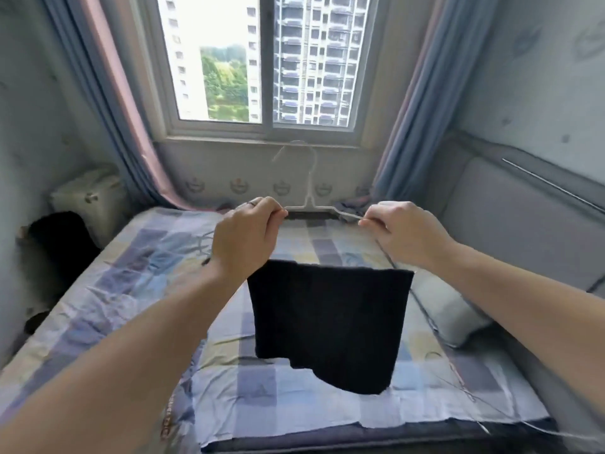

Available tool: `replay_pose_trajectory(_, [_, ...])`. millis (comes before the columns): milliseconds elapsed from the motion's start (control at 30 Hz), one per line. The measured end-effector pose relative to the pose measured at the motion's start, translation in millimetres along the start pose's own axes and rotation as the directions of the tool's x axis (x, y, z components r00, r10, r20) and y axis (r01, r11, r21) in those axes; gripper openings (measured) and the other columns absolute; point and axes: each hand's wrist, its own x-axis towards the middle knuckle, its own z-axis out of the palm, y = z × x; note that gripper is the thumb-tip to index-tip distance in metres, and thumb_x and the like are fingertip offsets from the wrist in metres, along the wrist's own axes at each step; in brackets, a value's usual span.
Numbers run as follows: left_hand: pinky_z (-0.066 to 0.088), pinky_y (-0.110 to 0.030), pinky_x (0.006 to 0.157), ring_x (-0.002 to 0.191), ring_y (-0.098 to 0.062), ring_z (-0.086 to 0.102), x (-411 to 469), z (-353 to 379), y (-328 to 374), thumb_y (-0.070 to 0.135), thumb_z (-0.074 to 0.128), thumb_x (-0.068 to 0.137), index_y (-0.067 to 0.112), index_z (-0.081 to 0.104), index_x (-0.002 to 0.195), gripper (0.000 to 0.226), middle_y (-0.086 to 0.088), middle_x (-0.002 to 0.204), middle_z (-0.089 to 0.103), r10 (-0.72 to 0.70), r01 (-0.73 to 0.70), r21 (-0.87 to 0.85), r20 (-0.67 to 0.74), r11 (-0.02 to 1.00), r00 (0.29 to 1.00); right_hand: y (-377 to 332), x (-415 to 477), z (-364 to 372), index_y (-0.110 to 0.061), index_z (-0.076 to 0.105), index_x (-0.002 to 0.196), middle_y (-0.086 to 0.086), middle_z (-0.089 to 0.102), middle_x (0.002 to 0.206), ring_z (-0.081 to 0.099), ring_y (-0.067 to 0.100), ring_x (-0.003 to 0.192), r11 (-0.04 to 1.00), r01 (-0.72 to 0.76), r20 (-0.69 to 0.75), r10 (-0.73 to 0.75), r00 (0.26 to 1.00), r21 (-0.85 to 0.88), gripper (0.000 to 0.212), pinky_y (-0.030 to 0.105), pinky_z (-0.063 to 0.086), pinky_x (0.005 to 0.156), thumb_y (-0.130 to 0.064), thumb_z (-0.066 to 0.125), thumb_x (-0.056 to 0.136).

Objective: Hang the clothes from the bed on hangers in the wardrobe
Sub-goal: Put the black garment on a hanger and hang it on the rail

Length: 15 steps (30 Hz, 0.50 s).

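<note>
Black garment (329,326) draped on hanger (309,204); left hand (247,232), right hand (404,234) raised, each grip pinching hanger shoulder

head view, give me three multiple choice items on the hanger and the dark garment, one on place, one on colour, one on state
1. Where is the hanger?
A. lying on the bed
B. held up over the bed
C. on the windowsill

2. What colour is the garment?
A. black
B. red
C. white

3. How is the garment?
A. folded on the pillow
B. draped over the hanger's lower bar
C. spread flat on the sheet

Answers: 1 B, left hand and right hand pinch its ends; 2 A, it is uniformly dark; 3 B, it hangs freely.
</note>
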Motion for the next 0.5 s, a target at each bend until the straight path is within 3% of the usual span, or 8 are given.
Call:
replay_pose_trajectory(333, [0.041,-0.032,0.057,0.074,-0.025,0.062,-0.7,137.5,76.3,0.031,0.054,0.101,0.018,0.065,0.09,0.021,0.006,0.084,0.067,0.149,-0.082,-0.273,0.234,0.958,0.961,98.9,-96.2,9.7,-0.021,0.064,0.086,-0.012,0.058,0.081,0.056,0.016,0.08,0.935,-0.344,0.036,0.348,0.937,-0.083,0.023,0.027,0.03,0.058,-0.038,0.053,0.098])
replay_pose_trajectory(500, [0.035,-0.028,0.058,0.076,-0.018,0.061,1.5,202.4,112.0,0.036,0.051,0.102,0.022,0.067,0.093,0.023,0.01,0.086,0.068,0.172,-0.076,-0.294,0.318,0.953,0.932,162.3,-115.1,32.1,-0.019,0.069,0.094,-0.007,0.064,0.092,0.057,0.018,0.087,0.89,-0.446,0.044,0.451,0.892,-0.091,0.023,0.028,0.033,0.065,-0.037,0.055,0.098])
